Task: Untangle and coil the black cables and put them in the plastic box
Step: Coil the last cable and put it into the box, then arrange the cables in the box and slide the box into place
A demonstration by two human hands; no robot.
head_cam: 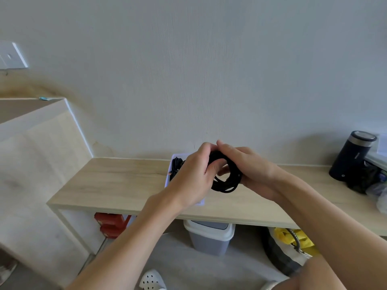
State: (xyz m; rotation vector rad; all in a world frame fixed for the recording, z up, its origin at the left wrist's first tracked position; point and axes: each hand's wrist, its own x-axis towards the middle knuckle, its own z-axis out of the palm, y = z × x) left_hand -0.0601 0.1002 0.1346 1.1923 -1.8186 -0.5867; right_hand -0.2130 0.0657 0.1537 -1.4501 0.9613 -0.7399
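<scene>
So the plastic box point(173, 166) sits toward the back edge of the desk point(115, 181), about mid-length. It's a clear, rectangular tub with a faint purple tint, and most of it is hidden behind the left hand point(194, 174). One black cable point(177, 164) is already bundled up inside, against the box's left wall. Can't tell if there's more in there.

The second cable, a black coil point(228, 180), is wound into several round loops and looks matte. It's held up just over the box's right side. Left hand pinches the top of the coil with its fingers curled over it, and the right hand point(251, 170) grips it from the right side, thumb on top.

The desk is pale wood-grain laminate. At its right end stands one dark cylindrical flask point(351, 155) with a metal band. Under the desk there's one grey bin point(209, 239) with a white swing lid.
</scene>
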